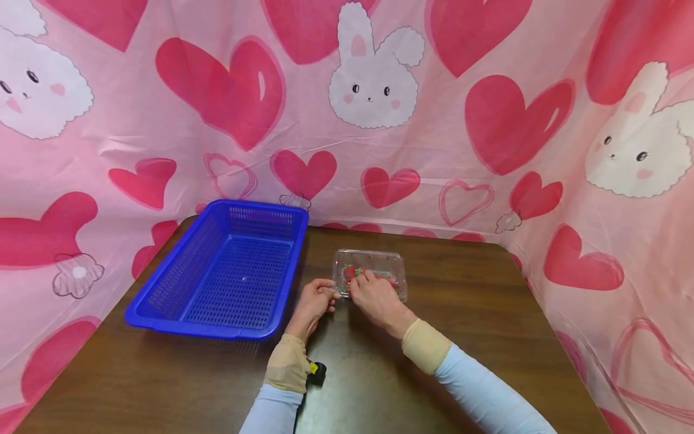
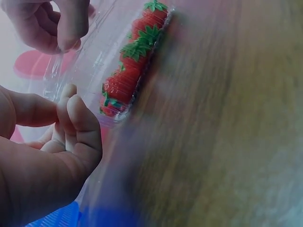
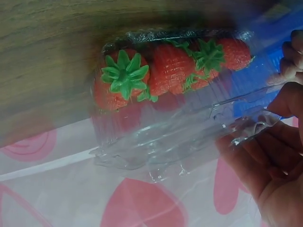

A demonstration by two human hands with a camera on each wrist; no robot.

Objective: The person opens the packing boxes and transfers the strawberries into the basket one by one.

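Observation:
A clear plastic clamshell box (image 1: 370, 252) with several red strawberries (image 3: 170, 68) in it lies on the table, a little right of the blue basket. Green leafy tops show through the plastic. At the box's near left corner, my left hand (image 1: 316, 301) pinches the plastic edge between thumb and fingertips. My right hand (image 1: 376, 299) reaches over the near side and, in the right wrist view, grips a thin flap of the clear plastic (image 3: 253, 125) between thumb and fingers. Whether the lid is fastened I cannot tell.
A blue perforated basket (image 1: 217, 330) stands on the left of the brown wooden table (image 1: 466, 337). Pink cloth (image 1: 303, 132) with hearts and rabbits hangs around the table's back and sides. A small black and yellow device (image 1: 316, 371) sits by my left wrist.

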